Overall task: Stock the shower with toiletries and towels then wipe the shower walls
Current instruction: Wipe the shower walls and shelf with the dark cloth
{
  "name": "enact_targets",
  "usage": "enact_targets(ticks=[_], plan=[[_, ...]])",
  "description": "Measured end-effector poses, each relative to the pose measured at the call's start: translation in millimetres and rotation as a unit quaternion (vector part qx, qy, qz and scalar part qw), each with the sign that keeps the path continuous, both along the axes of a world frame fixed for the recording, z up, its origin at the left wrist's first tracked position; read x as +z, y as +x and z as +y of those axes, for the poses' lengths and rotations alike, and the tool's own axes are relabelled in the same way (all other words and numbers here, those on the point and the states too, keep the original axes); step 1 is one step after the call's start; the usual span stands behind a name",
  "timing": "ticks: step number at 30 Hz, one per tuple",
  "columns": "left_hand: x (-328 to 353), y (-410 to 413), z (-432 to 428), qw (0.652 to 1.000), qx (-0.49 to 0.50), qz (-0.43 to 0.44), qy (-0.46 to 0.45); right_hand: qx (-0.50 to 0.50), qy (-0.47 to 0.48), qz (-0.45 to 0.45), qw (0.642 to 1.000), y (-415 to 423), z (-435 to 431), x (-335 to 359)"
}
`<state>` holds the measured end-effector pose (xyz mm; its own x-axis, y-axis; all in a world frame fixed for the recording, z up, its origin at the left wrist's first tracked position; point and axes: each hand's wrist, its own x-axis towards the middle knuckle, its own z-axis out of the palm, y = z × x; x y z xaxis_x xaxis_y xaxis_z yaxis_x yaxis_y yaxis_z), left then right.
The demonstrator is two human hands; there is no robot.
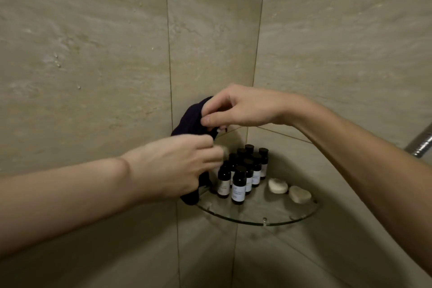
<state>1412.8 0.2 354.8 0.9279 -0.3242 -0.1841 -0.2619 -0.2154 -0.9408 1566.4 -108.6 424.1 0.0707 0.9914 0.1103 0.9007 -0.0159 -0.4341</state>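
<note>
Left hand [177, 161]: fingers curled, gripping dark cloth [191, 117]. Right hand [236, 106]: pinching cloth's top. Bottles [243, 174], soaps [289, 189] below, on shelf [257, 220].

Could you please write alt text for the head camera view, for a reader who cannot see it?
The left hand and right hand grip a dark cloth in a tiled shower corner. Below, a glass shelf holds small dark bottles and two pale soap bars.

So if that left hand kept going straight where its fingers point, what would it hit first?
Probably the small dark bottles on the glass corner shelf: the left hand, holding a dark cloth, points toward them. Depth is hard to judge, so it might pass just in front.
</note>
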Motion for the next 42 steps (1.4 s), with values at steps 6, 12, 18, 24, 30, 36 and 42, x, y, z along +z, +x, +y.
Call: enact_targets(ticks=[6,12,18,24,30,36,42], plan=[[-12,23,-8,0.972,0.167,0.077,0.143,0.002,-0.061,0.071,0.996,20,8,-8],[4,31,-4,0.988,0.137,0.059,0.048,0.003,-0.086,0.105,0.991,29,5,-11],[5,32,1,0.986,-0.122,0.107,-0.042,-0.026,-0.142,0.173,0.974,41,-4,-19],[-15,33,6,0.993,0.021,0.117,-0.02,-0.067,-0.11,0.207,0.97,49,-6,-26],[7,35,14,0.996,0.034,0.081,-0.025,-0.076,-0.065,0.201,0.974,69,-13,-31],[20,52,22,0.994,-0.049,0.069,-0.064,-0.118,-0.016,0.152,0.981,92,-11,-44],[38,75,15,0.99,0.043,0.103,-0.087,-0.164,0.032,0.051,0.985,98,-5,-50]])
